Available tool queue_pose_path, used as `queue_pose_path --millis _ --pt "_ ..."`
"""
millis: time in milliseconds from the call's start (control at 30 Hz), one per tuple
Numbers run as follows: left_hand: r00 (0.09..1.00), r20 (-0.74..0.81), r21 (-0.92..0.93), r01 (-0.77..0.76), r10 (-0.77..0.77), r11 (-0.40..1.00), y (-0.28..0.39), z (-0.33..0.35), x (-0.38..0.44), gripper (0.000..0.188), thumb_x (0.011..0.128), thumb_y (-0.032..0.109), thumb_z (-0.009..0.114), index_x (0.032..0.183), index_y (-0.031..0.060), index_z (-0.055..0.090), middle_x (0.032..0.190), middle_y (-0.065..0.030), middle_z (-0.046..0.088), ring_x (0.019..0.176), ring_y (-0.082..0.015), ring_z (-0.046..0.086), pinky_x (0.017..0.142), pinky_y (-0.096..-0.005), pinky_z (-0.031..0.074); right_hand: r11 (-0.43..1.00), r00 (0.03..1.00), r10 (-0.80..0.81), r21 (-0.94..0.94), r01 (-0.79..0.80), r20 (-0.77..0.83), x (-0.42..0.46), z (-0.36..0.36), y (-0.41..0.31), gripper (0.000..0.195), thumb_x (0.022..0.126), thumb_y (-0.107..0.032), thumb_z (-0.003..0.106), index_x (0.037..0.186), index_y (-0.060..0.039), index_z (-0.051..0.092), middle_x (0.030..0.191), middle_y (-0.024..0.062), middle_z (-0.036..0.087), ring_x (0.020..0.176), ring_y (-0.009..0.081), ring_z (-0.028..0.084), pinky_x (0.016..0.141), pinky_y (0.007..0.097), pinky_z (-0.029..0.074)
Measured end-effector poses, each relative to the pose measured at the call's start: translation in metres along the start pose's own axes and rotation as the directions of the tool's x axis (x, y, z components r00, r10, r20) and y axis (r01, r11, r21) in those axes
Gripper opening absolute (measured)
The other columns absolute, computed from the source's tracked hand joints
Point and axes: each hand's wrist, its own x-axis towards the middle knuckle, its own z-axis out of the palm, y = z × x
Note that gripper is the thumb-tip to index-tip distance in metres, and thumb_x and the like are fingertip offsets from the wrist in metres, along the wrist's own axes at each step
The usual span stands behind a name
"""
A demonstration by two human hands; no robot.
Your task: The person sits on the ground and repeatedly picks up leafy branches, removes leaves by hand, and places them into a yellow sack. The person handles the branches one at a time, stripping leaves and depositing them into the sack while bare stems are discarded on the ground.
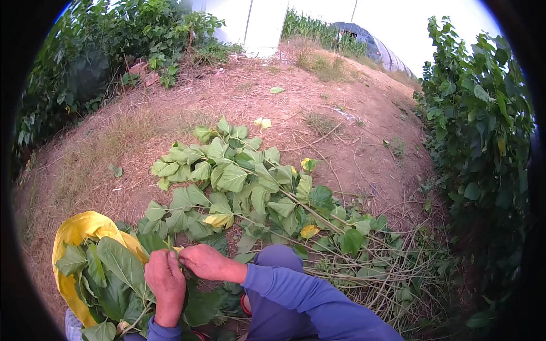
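My left hand (165,281) is closed on a thin green leafy shoot (169,242), whose tip pokes up above the fingers. My right hand (207,262) meets it from the right, thumb and fingertips pinched at the same shoot; the exact grip is hidden. Just left of the hands stands a yellow woven sack (66,281), its mouth wide and full of large green leaves (123,260). A cut stem (138,317) runs below my left hand. In front of my knees lies a pile of cut branches (251,183) with broad, mulberry-like leaves.
Bare stripped stems (384,273) are heaped to the right of my bent knee (279,258). Tall leafy shrubs (477,128) border the right side, with more shrubs (106,55) at the left. A white wall (264,25) and a covered tunnel (384,51) stand beyond the dirt ground (362,149).
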Motion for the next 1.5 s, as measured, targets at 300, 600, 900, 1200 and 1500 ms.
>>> queue_pose_path --millis 300,600,900,1200,1500 --pt "0.999 -0.036 -0.034 -0.003 0.001 0.999 -0.002 -0.001 0.002 0.005 0.088 0.006 0.060 0.086 0.0043 0.056 0.080 -0.0123 0.057 0.070 -0.0339 0.055 0.062 -0.0430 0.040 0.996 0.999 -0.044 0.078 0.045 -0.023 0.001 0.001 -0.005 0.015 0.090 -0.014 0.059 0.090 0.0015 0.060 0.081 0.0225 0.060 0.078 0.0436 0.060 0.066 0.0494 0.047" --pt "1.000 0.014 -0.016 -0.002 0.003 1.000 0.004 -0.006 0.000 0.007 0.089 0.007 0.061 0.085 0.0029 0.057 0.078 -0.0142 0.057 0.071 -0.0346 0.056 0.064 -0.0441 0.042 0.990 0.997 -0.064 0.124 0.070 -0.051 -0.001 0.007 0.004 0.020 0.090 -0.018 0.057 0.087 0.0021 0.059 0.079 0.0248 0.061 0.077 0.0442 0.061 0.064 0.0488 0.048" --pt "1.000 0.010 -0.029 -0.004 0.004 1.000 0.002 -0.005 -0.001 0.007 0.088 0.007 0.061 0.084 0.0031 0.057 0.077 -0.0138 0.057 0.070 -0.0347 0.056 0.064 -0.0441 0.042 0.977 0.995 0.071 0.194 -0.082 0.063 -0.003 -0.006 -0.016 0.021 0.090 -0.018 0.057 0.087 0.0022 0.061 0.078 0.0246 0.062 0.075 0.0432 0.062 0.064 0.0477 0.048" --pt "1.000 -0.011 -0.031 -0.027 0.027 0.999 0.001 -0.005 -0.001 0.011 0.083 0.006 0.066 0.080 0.0047 0.055 0.075 -0.0116 0.056 0.068 -0.0325 0.056 0.062 -0.0425 0.039 0.945 0.978 0.104 0.288 -0.154 0.182 -0.002 -0.003 -0.013 0.027 0.101 -0.021 0.047 0.106 0.0019 0.060 0.068 0.0112 0.061 0.052 0.0168 0.060 0.053 0.0323 0.050" --pt "0.999 0.034 -0.035 0.003 -0.002 0.999 0.002 -0.011 -0.001 0.011 0.084 0.009 0.066 0.082 0.0033 0.056 0.076 -0.0134 0.057 0.070 -0.0339 0.056 0.064 -0.0438 0.042 0.908 0.963 0.170 0.347 -0.235 0.207 -0.001 -0.005 -0.020 0.027 0.101 -0.021 0.046 0.103 0.0013 0.061 0.068 0.0097 0.062 0.052 0.0147 0.060 0.053 0.0311 0.050"
